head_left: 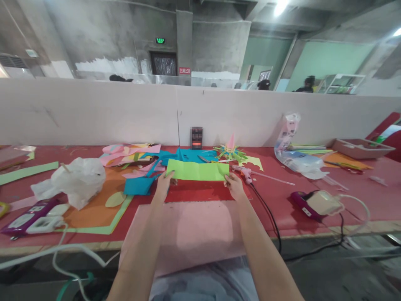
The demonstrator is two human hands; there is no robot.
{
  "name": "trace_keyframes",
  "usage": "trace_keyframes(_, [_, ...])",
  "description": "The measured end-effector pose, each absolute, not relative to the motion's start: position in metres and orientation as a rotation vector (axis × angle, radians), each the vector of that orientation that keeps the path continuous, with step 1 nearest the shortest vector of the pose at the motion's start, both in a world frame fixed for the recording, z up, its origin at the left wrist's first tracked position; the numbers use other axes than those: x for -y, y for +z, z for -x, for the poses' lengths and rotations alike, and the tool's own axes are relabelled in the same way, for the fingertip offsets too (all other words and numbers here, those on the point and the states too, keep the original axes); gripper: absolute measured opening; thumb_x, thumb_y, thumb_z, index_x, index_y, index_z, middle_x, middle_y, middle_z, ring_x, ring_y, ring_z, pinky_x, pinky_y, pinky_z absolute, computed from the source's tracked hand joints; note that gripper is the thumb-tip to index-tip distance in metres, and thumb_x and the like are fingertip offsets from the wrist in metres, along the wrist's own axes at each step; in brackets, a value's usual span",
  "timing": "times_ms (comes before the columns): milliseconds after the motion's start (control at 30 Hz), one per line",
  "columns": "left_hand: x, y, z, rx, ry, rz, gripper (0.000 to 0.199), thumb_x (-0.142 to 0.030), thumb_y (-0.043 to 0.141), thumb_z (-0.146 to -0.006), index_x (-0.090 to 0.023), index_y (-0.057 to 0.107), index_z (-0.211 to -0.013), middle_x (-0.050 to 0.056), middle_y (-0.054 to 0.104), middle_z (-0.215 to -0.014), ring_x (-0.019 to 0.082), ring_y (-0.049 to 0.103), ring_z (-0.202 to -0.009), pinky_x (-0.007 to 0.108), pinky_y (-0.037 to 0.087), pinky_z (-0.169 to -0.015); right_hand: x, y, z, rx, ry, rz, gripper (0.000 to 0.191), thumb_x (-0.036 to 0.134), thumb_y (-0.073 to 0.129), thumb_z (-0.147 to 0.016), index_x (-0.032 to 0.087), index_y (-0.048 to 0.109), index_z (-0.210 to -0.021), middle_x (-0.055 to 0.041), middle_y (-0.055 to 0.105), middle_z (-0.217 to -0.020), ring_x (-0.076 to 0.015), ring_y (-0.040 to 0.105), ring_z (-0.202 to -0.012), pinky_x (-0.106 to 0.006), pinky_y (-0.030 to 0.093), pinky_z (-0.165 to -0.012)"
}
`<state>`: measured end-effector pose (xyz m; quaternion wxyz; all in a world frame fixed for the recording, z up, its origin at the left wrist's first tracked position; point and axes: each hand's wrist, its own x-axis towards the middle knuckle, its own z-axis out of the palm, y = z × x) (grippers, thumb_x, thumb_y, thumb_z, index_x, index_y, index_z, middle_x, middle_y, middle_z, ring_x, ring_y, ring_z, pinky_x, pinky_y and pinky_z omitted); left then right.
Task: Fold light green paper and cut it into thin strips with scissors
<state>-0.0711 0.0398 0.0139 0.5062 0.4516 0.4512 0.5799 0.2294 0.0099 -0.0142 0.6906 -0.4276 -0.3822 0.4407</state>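
A creased strip of lime green paper (198,171) is stretched out level above the red table. Its left end is pinched in my left hand (166,182), its right end in my right hand (232,184). Below it a pink sheet (194,225) hangs over the table's front edge. Just beyond the strip lie blue paper (191,155), scissors (205,159) and a pink cone with a yellow-green fringe (231,146). A pink glue gun (247,173) rests right of my right hand.
Left are a crumpled white plastic bag (79,179), orange paper (90,215) and a purple power strip (29,217). Right are another power strip (308,205), a clear plastic package (291,150) and a pink tray (363,149). A white partition (125,113) stands behind.
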Motion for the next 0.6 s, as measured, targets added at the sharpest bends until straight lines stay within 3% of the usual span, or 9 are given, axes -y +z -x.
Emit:
trace_keyframes(167, [-0.044, 0.007, 0.079, -1.326, 1.520, -1.328, 0.034, -0.040, 0.061, -0.061, -0.013, 0.064, -0.083, 0.003, 0.065, -0.071, 0.016, 0.060, -0.062, 0.027, 0.047, -0.058, -0.009, -0.015, -0.232, 0.864, 0.851, 0.985, 0.035, 0.041, 0.072, -0.055, 0.016, 0.054, -0.071, 0.0060, 0.052, -0.048, -0.0056, 0.043, -0.032, -0.019, 0.033, -0.032])
trace_keyframes(300, [-0.049, 0.001, 0.083, -1.421, 1.531, -1.516, 0.027, -0.037, 0.058, -0.063, -0.015, 0.064, -0.079, 0.003, 0.066, -0.076, 0.019, 0.060, -0.076, 0.025, 0.045, -0.067, -0.007, -0.013, -0.233, 0.918, 0.856, 0.996, 0.040, 0.038, 0.072, -0.056, 0.016, 0.058, -0.086, 0.0044, 0.057, -0.055, -0.0059, 0.045, -0.034, -0.019, 0.035, -0.033])
trace_keyframes(367, [-0.050, -0.001, 0.082, -1.374, 1.523, -1.440, 0.029, -0.037, 0.057, -0.063, -0.015, 0.063, -0.081, 0.003, 0.066, -0.076, 0.018, 0.060, -0.069, 0.025, 0.046, -0.062, -0.007, -0.012, -0.235, 0.909, 0.910, 0.982, 0.042, 0.035, 0.073, -0.055, 0.017, 0.060, -0.091, 0.0033, 0.059, -0.060, -0.0051, 0.045, -0.036, -0.019, 0.035, -0.034])
trace_keyframes(500, [-0.050, 0.001, 0.079, -1.226, 1.472, -1.250, 0.033, -0.038, 0.059, -0.058, -0.014, 0.061, -0.080, 0.000, 0.061, -0.064, 0.011, 0.051, -0.045, 0.025, 0.044, -0.047, -0.009, -0.013, -0.240, 0.780, 0.967, 0.954, 0.037, 0.029, 0.076, -0.049, 0.018, 0.063, -0.082, 0.0023, 0.060, -0.066, -0.0041, 0.043, -0.038, -0.019, 0.035, -0.034])
trace_keyframes(600, [-0.048, 0.005, 0.078, -1.173, 1.472, -1.192, 0.029, -0.034, 0.060, -0.055, -0.014, 0.061, -0.076, -0.003, 0.055, -0.052, 0.009, 0.047, -0.039, 0.023, 0.040, -0.042, -0.009, -0.013, -0.243, 0.755, 0.986, 0.946, 0.034, 0.026, 0.076, -0.048, 0.018, 0.064, -0.079, 0.0010, 0.061, -0.067, -0.0050, 0.044, -0.039, -0.021, 0.035, -0.034])
